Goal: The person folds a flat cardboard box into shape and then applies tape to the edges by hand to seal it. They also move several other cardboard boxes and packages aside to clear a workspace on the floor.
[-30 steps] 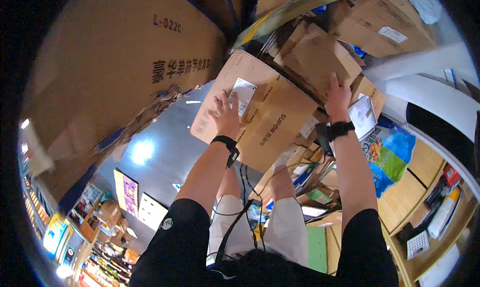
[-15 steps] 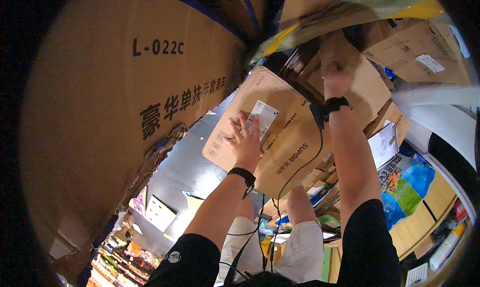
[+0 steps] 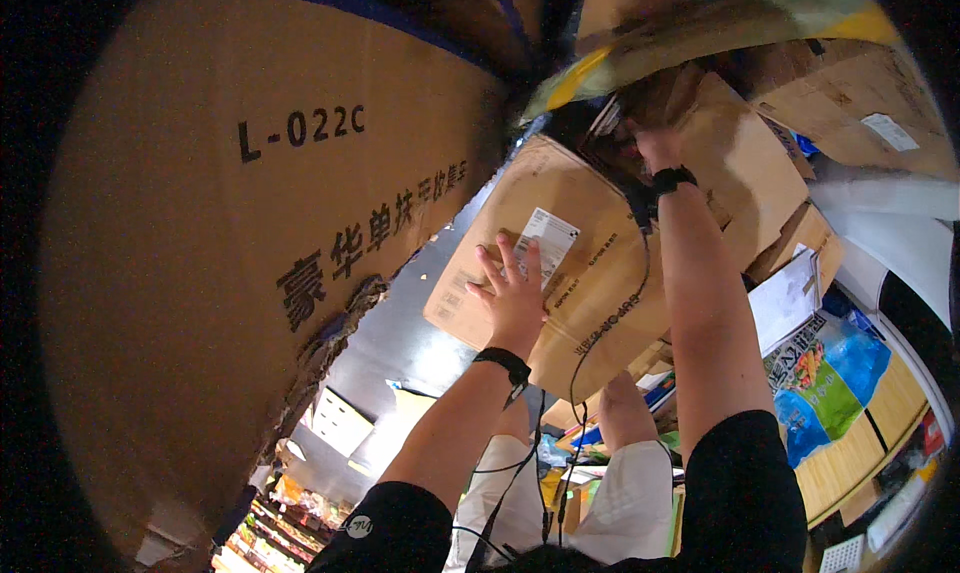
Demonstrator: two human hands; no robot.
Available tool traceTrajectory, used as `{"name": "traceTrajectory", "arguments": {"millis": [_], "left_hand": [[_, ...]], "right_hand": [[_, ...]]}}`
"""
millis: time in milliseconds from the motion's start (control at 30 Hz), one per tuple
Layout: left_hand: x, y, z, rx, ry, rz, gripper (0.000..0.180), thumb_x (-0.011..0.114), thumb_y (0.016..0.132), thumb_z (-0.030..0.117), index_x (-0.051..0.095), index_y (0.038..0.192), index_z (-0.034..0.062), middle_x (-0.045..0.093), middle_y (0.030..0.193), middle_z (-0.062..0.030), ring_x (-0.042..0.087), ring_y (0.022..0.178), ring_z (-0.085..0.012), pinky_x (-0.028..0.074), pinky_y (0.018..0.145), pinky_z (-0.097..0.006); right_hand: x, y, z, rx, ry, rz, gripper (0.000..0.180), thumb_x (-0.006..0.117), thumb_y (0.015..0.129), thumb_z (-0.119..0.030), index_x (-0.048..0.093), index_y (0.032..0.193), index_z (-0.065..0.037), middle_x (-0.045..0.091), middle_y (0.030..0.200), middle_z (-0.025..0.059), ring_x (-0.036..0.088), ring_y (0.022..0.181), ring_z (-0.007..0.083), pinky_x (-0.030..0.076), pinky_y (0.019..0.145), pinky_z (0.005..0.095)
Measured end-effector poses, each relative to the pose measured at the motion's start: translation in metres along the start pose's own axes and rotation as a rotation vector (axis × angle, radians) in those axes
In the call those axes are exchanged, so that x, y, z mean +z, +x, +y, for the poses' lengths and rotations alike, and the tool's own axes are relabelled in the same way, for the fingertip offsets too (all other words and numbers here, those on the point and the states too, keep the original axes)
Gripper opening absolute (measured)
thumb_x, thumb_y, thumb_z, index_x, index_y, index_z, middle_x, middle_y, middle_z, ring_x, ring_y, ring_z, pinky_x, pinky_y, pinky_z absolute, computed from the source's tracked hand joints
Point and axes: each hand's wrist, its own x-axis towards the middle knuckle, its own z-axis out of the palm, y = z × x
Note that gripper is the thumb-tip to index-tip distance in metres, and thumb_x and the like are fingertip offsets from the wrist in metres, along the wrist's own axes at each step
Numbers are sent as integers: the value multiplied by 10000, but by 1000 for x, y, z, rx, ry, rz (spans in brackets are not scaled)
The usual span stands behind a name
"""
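A brown cardboard box (image 3: 490,243) stands tilted before me, dark print and a white label (image 3: 548,245) on its side. My left hand (image 3: 515,298) lies against that side with its fingers spread, the fingertips at the label's edge. My right hand (image 3: 655,148) reaches to the box's upper opening, where a raised flap (image 3: 745,153) leans to the right. Its fingers point into the dark inside and are mostly hidden. What they touch there I cannot make out. Something dark and shiny (image 3: 605,123) shows within the opening.
A large printed carton (image 3: 200,243) with a torn lower edge fills the left. Green and yellow strapping (image 3: 700,48) crosses above the opening. At the right are another carton (image 3: 850,103), a blue and green bag (image 3: 835,383) and a wooden surface (image 3: 895,383). Black cables (image 3: 575,373) hang before me.
My right hand has moved from beside the raised flap up and left into the opening. My left hand stays spread on the box. The whole view has shifted slightly.
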Motion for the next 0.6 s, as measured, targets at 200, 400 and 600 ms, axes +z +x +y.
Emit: {"name": "traceTrajectory", "arguments": {"millis": [200,400,600], "left_hand": [[7,3,-3,19,27,62,1254,887,534,364,123,1504,147,-41,1526,-299,24,1351,-602,357,857,-774],[17,-6,-19,-31,84,90,968,751,719,207,180,1500,163,60,1524,-303,112,1339,-611,319,841,-802],[7,8,0,35,-44,-33,810,623,811,116,194,1497,160,52,1525,-304,104,1339,-614,272,853,-822]], "right_hand": [[-2,-15,-10,-346,-106,-38,813,614,729,-724,617,1177,-44,666,999,142,636,866,223,519,763,369],[-16,-28,-48,47,337,-372,494,535,897,-421,585,1164,-8,624,885,140,616,799,246,532,729,381],[21,83,46,-804,-689,-118,272,497,864,-129,634,1076,-27,650,989,197,627,900,346,532,741,420]]}}
